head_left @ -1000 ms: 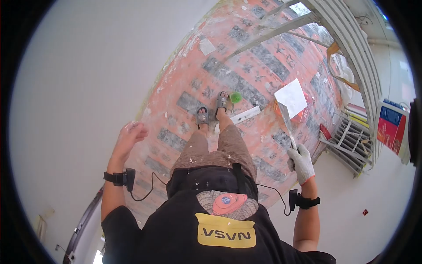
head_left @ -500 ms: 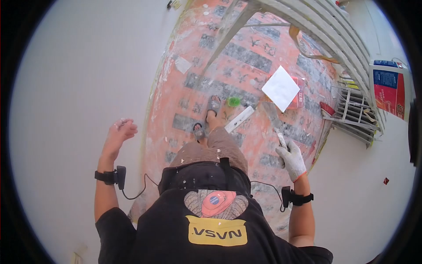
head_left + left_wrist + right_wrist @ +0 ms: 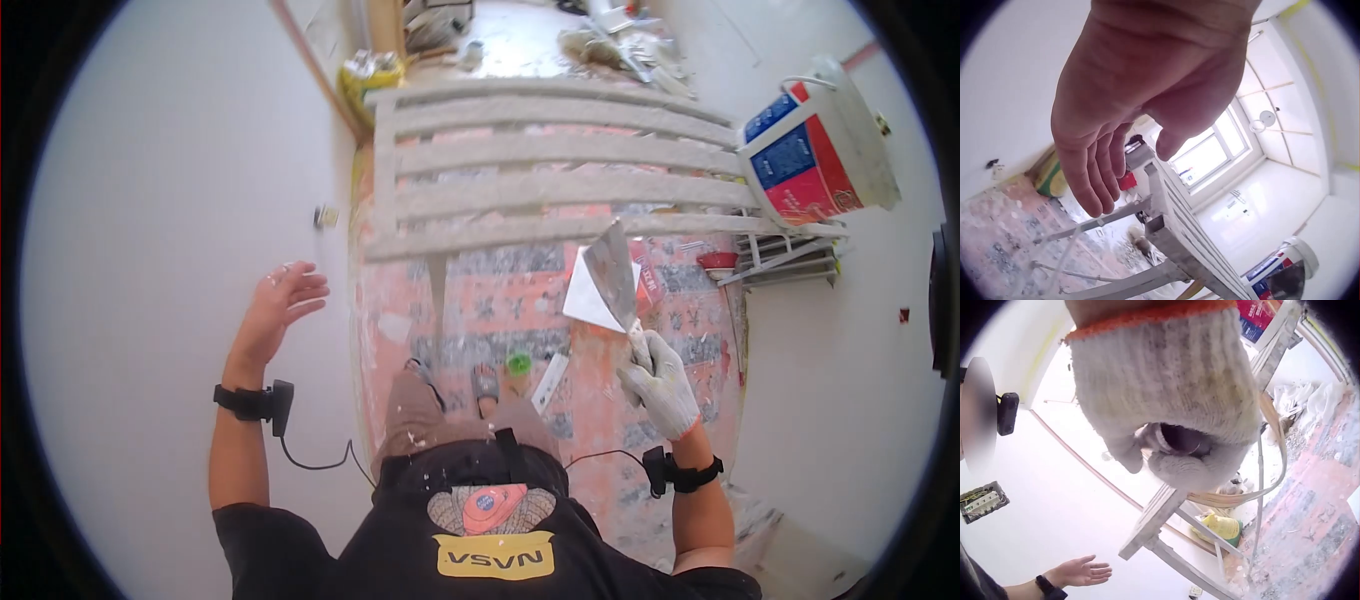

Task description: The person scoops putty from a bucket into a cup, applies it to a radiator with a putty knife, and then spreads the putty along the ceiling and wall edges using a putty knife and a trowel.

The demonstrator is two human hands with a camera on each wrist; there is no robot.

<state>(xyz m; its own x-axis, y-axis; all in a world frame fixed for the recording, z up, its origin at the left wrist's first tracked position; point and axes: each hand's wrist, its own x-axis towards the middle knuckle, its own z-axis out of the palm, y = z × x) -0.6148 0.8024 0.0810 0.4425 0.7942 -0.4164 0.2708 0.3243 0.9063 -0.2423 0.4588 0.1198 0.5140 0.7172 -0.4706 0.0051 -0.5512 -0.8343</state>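
In the head view, my gloved right hand (image 3: 660, 385) grips the handle of a putty knife (image 3: 612, 275). Its wide metal blade points up and away, overlapping a white square sheet (image 3: 588, 302) on the floor beyond. The right wrist view shows the knit glove (image 3: 1166, 381) curled round the handle, with the blade hidden. Off to the left, my bare left hand (image 3: 285, 305) is raised beside the white wall, holding nothing. White smears mark its fingers, which look loosely bent in the left wrist view.
A slatted platform (image 3: 560, 190) spans the space ahead, with a paint bucket (image 3: 815, 160) at its right end. Below that bucket lies a folded ladder (image 3: 790, 265). A green object (image 3: 518, 362) and a white strip (image 3: 550, 384) lie near the feet. A yellow bag (image 3: 370, 80) stands far left.
The head view has turned and tilted up, so the platform now lies straight across ahead. My right hand has brought the putty knife's blade further up; the left hand stays raised and empty.
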